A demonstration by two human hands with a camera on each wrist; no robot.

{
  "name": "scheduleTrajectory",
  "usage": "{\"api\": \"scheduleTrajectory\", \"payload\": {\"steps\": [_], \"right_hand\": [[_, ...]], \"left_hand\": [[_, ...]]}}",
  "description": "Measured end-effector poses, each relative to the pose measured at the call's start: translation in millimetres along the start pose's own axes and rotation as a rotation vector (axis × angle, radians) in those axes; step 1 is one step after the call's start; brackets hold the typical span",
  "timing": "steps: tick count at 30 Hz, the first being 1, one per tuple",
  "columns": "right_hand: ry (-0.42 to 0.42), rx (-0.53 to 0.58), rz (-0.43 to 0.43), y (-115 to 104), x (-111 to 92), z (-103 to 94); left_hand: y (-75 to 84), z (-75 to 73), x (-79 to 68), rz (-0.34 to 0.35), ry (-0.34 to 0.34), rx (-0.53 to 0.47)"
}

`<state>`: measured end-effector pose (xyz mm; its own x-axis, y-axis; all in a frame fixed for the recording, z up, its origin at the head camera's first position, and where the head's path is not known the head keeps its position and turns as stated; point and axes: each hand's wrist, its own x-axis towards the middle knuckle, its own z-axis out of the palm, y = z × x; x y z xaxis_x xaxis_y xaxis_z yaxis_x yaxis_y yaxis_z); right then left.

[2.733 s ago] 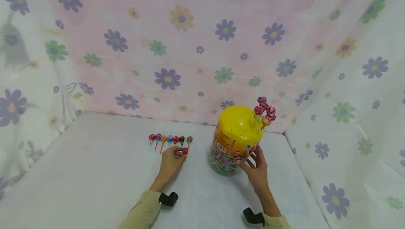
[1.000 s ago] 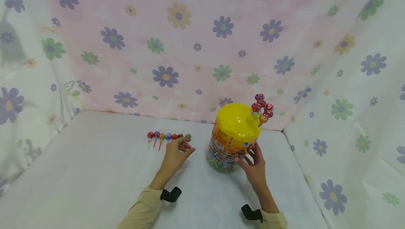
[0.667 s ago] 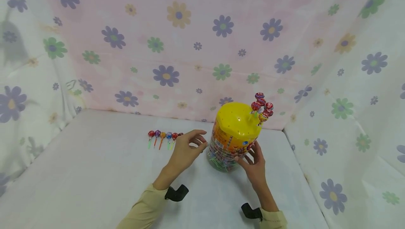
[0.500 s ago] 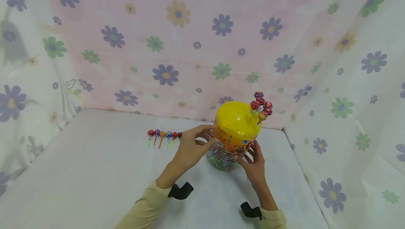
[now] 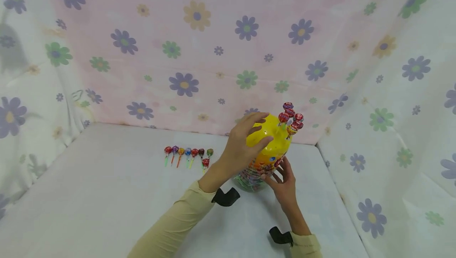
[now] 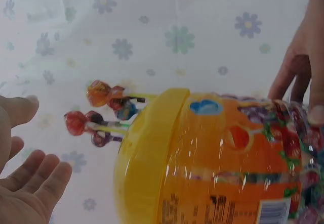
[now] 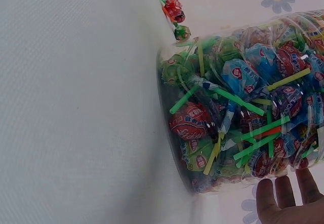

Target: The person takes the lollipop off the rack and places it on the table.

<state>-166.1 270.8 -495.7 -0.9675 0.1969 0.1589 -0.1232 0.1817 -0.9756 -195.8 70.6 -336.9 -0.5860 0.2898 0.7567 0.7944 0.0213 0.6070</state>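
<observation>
A clear plastic jar (image 7: 243, 107) filled with wrapped lollipops stands on the table, with an orange label (image 6: 228, 148) and a domed yellow lid (image 6: 144, 168). Several lollipops (image 5: 292, 117) stick up in a cluster from the lid's right side. My left hand (image 5: 242, 143) is raised in front of the lid, thumb and fingers spread with nothing between them. In the left wrist view its fingers (image 6: 38, 183) are apart from the lollipop cluster. My right hand (image 5: 285, 186) holds the jar's right side, thumb at the front and fingers farther round.
Left of the jar, several lollipops (image 5: 187, 152) lie in a row on the white table (image 5: 124, 198). One red lollipop (image 5: 206, 163) lies just below the row's right end. Flowered curtain (image 5: 199, 52) closes in the back and sides.
My left hand let go of the red lollipop below the row, then moved right and up to the yellow lid, its fingers spreading. My right hand stays on the jar.
</observation>
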Motion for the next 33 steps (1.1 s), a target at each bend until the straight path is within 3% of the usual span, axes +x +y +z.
{"api": "scheduleTrajectory", "payload": {"steps": [6, 12, 26, 33], "right_hand": [[-0.001, 0.0, 0.013, -0.1, 0.2, 1.6], [-0.005, 0.005, 0.015, 0.8, 0.1, 2.7], [0.017, 0.007, 0.005, 4.3, -2.7, 0.0], [0.011, 0.012, 0.008, 4.3, 0.0, 0.7]], "left_hand": [[-3.6, 15.5, 11.7, -0.069, 0.023, -0.059], [-7.3, 24.7, 13.1, -0.108, 0.033, -0.073], [-11.3, 36.3, 12.3, -0.118, 0.016, -0.16], [-14.6, 38.8, 15.3, -0.1, 0.01, -0.14]]}}
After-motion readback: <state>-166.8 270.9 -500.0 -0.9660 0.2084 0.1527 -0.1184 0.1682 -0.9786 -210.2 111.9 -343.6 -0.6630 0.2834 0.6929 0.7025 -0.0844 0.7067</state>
